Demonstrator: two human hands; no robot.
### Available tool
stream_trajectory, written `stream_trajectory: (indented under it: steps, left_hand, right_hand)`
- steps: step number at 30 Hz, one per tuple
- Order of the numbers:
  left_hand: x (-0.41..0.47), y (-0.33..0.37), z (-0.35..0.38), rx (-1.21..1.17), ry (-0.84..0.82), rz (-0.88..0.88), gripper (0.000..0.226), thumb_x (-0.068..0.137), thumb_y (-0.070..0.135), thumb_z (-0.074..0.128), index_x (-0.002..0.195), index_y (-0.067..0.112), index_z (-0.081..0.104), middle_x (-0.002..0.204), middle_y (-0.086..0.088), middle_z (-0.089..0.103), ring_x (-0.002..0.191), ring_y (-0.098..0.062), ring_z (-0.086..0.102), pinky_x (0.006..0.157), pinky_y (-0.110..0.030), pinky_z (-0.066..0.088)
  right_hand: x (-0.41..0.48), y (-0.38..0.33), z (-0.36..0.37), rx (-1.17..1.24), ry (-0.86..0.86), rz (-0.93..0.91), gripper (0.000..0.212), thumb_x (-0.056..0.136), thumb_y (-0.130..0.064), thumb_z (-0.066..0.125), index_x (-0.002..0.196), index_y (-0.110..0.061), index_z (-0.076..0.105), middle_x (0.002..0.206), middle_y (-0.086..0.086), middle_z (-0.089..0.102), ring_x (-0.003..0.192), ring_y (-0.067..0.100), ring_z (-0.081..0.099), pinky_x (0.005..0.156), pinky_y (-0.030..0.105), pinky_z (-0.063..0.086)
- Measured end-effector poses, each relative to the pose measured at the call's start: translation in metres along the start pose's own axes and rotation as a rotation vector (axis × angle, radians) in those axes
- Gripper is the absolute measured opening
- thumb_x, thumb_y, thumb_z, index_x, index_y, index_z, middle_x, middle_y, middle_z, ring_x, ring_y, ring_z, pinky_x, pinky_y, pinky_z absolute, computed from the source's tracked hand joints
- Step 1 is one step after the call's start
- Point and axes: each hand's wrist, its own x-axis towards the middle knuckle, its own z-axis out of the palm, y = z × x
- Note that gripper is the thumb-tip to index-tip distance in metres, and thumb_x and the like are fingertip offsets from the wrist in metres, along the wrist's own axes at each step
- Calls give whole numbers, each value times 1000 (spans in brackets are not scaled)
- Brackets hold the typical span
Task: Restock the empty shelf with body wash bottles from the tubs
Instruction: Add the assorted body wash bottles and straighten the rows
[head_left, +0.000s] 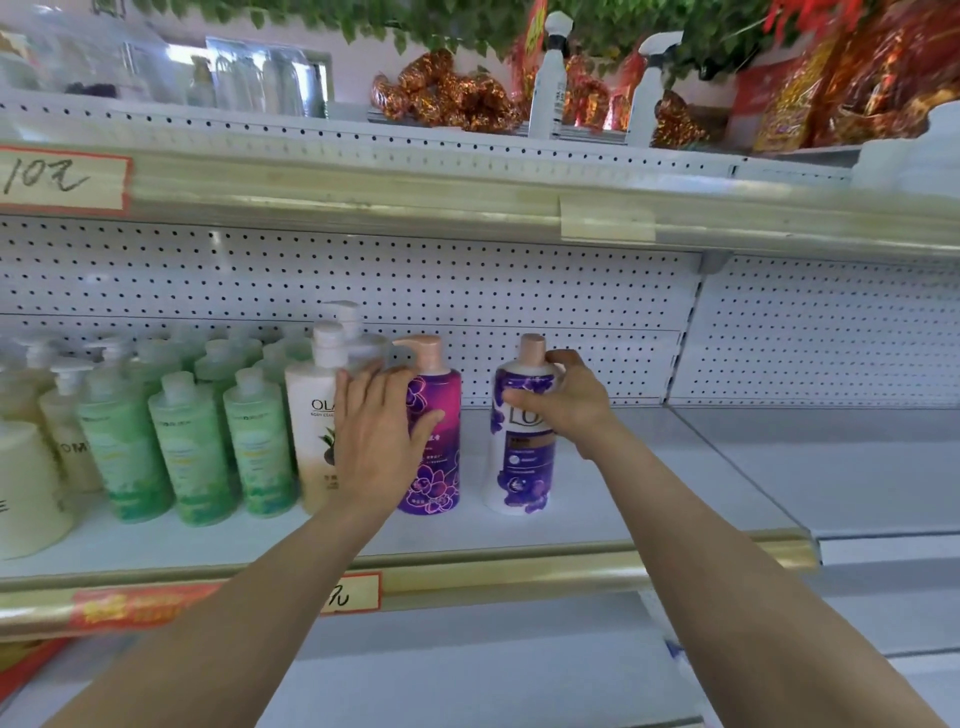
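- Head view of a shop shelf (675, 483) with a pegboard back; two bare arms reach in from below
- Left hand (382, 426) lies flat on the front of a magenta bottle (436, 467); fingers spread and nearly straight, its outer edge over the cream bottle (311, 441) just beside; grip wide, holding nothing
- Right hand (563, 400) curls round the shoulder of a white bottle (519, 467), just under its pink cap; grip closed on that bottle
- Both bottles stand upright on the shelf, near each other with a gap between; green bottles (192, 452) fill the row further left; the tubs are out of view
- Likely step: seating and squaring these two bottles at the end of the row
- Risks: the white bottle is held high, so a sideways nudge could tip it, with nothing on its right to stop it; a hard push from the flat left hand could knock the magenta bottle into the cream one and jostle the row; letting go before a base sits flat could send a bottle toppling over the front lip
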Motion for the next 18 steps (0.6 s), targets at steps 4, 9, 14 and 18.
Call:
stream_trajectory:
  steps: [4,9,14,18]
  left_hand:
    - [0,-1,0,-2,-8,3,55,88,51,61,131,17,54,130,-4,59,136,-25,39,122,-45,10]
    - [1,0,1,44,-24,-2,57,87,52,61,132,18,52,131,-3,58,136,-25,38,122,-44,9]
    - [2,7,-4,71,-78,-28,64,83,50,68,135,18,49,133,-3,57,135,-25,39,122,-44,13]
    - [3,18,-22,74,-121,-38,67,84,41,70,141,16,43,142,-5,50,138,-27,35,121,-43,15]
  right_hand:
    - [1,-7,16,43,-46,-26,68,71,-30,89,125,-22,49,103,0,66,89,18,66,59,25,51]
    - [1,-6,16,22,-61,-35,67,75,-31,86,127,-23,45,91,-11,58,82,12,62,57,22,48]
    - [-8,-7,16,-65,-53,-73,80,78,-35,82,143,-18,38,113,-3,62,109,20,63,94,37,51]
    - [-32,-12,4,-284,-31,-135,97,83,-40,77,155,-12,20,146,10,47,132,28,49,100,39,43]
